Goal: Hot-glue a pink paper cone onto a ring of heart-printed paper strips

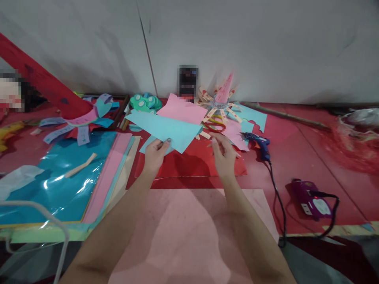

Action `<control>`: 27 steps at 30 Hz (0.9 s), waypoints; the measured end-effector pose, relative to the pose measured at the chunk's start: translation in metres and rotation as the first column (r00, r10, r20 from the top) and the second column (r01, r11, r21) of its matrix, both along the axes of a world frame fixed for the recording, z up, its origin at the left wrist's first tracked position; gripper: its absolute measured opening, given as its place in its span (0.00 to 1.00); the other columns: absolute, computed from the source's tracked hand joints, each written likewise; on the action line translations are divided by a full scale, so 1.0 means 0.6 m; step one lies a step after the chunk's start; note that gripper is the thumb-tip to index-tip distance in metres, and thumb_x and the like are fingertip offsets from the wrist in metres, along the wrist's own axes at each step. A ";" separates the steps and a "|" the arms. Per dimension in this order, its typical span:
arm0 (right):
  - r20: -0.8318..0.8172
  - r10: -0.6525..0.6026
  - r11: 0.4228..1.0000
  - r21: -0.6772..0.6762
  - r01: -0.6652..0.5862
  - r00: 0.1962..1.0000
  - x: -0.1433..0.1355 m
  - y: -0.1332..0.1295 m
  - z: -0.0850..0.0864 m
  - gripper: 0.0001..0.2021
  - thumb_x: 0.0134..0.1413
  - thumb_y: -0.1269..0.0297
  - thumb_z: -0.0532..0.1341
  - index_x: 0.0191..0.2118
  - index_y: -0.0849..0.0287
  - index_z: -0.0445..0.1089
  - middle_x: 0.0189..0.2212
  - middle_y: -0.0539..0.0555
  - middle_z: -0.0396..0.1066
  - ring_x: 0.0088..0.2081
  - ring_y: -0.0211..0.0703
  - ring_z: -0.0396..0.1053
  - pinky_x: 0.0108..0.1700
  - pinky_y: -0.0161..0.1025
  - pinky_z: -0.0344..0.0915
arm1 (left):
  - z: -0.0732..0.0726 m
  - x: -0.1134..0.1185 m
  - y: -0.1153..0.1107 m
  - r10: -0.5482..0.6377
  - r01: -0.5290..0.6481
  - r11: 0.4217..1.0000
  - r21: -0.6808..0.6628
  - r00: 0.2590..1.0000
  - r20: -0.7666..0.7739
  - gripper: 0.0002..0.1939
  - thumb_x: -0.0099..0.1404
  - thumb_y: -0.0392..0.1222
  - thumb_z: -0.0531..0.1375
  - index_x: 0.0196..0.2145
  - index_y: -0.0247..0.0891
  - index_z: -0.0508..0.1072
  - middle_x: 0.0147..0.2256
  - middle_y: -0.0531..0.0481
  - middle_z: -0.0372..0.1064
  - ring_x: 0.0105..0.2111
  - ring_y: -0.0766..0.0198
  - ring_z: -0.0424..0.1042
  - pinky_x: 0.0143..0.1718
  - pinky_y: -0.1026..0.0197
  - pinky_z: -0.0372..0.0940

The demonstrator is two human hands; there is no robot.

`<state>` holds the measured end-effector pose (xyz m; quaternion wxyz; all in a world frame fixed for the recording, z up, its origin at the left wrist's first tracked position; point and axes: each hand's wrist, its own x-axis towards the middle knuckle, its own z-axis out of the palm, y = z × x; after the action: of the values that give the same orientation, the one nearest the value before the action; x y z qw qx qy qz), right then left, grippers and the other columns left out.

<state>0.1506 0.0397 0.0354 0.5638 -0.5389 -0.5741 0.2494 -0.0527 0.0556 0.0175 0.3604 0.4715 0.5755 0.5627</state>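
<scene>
My left hand pinches a light blue sheet of paper at its near edge, the thumb on top. The sheet is tilted above the table, its pointed corner to the upper left. My right hand hovers just right of the sheet, apart from it, fingers loosely bent and nothing visible in them. Behind that hand lie red-handled scissors, partly covered. A pink sheet of paper is behind the blue one. Under both hands lies a shiny red sheet.
A blue glue gun lies at right, its black cord running near a purple power adapter. A pink paper cone craft stands behind. At left are wrapped coloured sheets and a tall red cone. A large pink sheet is nearest.
</scene>
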 end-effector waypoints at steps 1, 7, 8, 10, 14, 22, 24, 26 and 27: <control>-0.039 0.035 0.998 -0.050 -0.037 0.999 -0.003 0.000 -0.001 0.15 0.56 0.54 0.53 0.43 0.55 0.69 0.44 0.55 0.67 0.31 0.34 0.67 0.30 0.33 0.67 | 0.001 0.002 -0.002 -0.012 0.012 1.000 -0.004 1.000 -0.003 0.15 0.53 0.50 0.62 0.28 0.33 0.72 0.25 0.52 0.68 0.28 0.67 0.67 0.26 0.68 0.61; -0.110 0.150 0.963 -0.209 -0.170 0.983 -0.027 -0.003 -0.013 0.21 0.47 0.49 0.60 0.45 0.56 0.67 0.44 0.55 0.67 0.27 0.33 0.65 0.25 0.32 0.62 | 0.003 0.010 -0.009 -0.106 0.105 0.994 -0.026 0.994 -0.008 0.15 0.53 0.50 0.62 0.27 0.34 0.72 0.22 0.54 0.66 0.25 0.69 0.65 0.25 0.68 0.59; -0.102 0.163 0.960 -0.213 -0.181 0.981 -0.030 -0.003 -0.014 0.21 0.46 0.49 0.60 0.44 0.56 0.67 0.43 0.55 0.67 0.28 0.33 0.65 0.26 0.32 0.62 | 0.004 0.011 -0.010 -0.110 0.109 0.994 -0.032 0.994 -0.015 0.14 0.53 0.50 0.62 0.27 0.34 0.72 0.22 0.54 0.66 0.25 0.69 0.65 0.26 0.67 0.60; -0.086 0.202 0.950 -0.224 -0.217 0.976 -0.032 -0.004 -0.016 0.20 0.45 0.49 0.61 0.41 0.56 0.69 0.40 0.54 0.68 0.28 0.34 0.65 0.28 0.33 0.63 | 0.005 0.012 -0.012 -0.122 0.121 0.992 -0.038 0.992 -0.026 0.14 0.53 0.50 0.62 0.28 0.34 0.73 0.23 0.53 0.68 0.26 0.67 0.67 0.27 0.66 0.62; -0.059 0.239 0.934 -0.258 -0.246 0.969 -0.036 -0.007 -0.019 0.18 0.43 0.50 0.63 0.36 0.59 0.69 0.29 0.51 0.69 0.28 0.35 0.64 0.31 0.33 0.62 | 0.007 0.015 -0.014 -0.142 0.140 0.990 -0.034 0.988 -0.053 0.14 0.53 0.49 0.62 0.30 0.34 0.74 0.27 0.51 0.71 0.29 0.65 0.69 0.31 0.64 0.64; -0.133 0.206 0.913 -0.332 -0.239 0.969 -0.040 -0.007 -0.016 0.14 0.43 0.55 0.63 0.22 0.61 0.65 0.16 0.46 0.63 0.19 0.31 0.59 0.25 0.31 0.57 | 0.008 0.014 -0.014 -0.184 0.181 0.983 -0.037 0.968 -0.169 0.12 0.52 0.46 0.63 0.30 0.36 0.72 0.26 0.53 0.70 0.27 0.66 0.68 0.29 0.65 0.63; -0.172 0.164 0.918 -0.335 -0.214 0.972 -0.037 -0.006 -0.012 0.14 0.42 0.55 0.64 0.21 0.61 0.65 0.14 0.46 0.63 0.18 0.31 0.59 0.24 0.31 0.57 | 0.009 0.014 -0.015 -0.133 0.138 0.990 0.004 0.959 -0.249 0.11 0.51 0.46 0.63 0.31 0.37 0.72 0.26 0.53 0.70 0.29 0.66 0.69 0.31 0.65 0.64; -0.227 0.107 0.921 -0.345 -0.182 0.968 -0.032 -0.005 -0.009 0.14 0.42 0.55 0.64 0.22 0.61 0.66 0.13 0.46 0.63 0.17 0.31 0.59 0.22 0.30 0.55 | 0.011 0.013 -0.017 -0.050 0.076 0.995 0.066 0.941 -0.334 0.10 0.52 0.44 0.63 0.32 0.38 0.71 0.28 0.53 0.70 0.30 0.66 0.69 0.33 0.64 0.64; -0.264 0.081 0.921 -0.349 -0.173 0.961 -0.030 -0.004 -0.008 0.14 0.42 0.55 0.64 0.23 0.62 0.66 0.12 0.46 0.63 0.16 0.30 0.58 0.21 0.30 0.55 | 0.012 0.012 -0.017 -0.012 0.053 0.994 0.099 0.928 -0.372 0.10 0.52 0.44 0.63 0.32 0.38 0.70 0.30 0.52 0.70 0.32 0.66 0.70 0.34 0.64 0.64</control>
<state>0.1328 0.0375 0.0307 0.5013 -0.5617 -0.4769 0.4536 -0.0454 0.0453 0.0245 0.2287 0.5974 0.5943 0.4874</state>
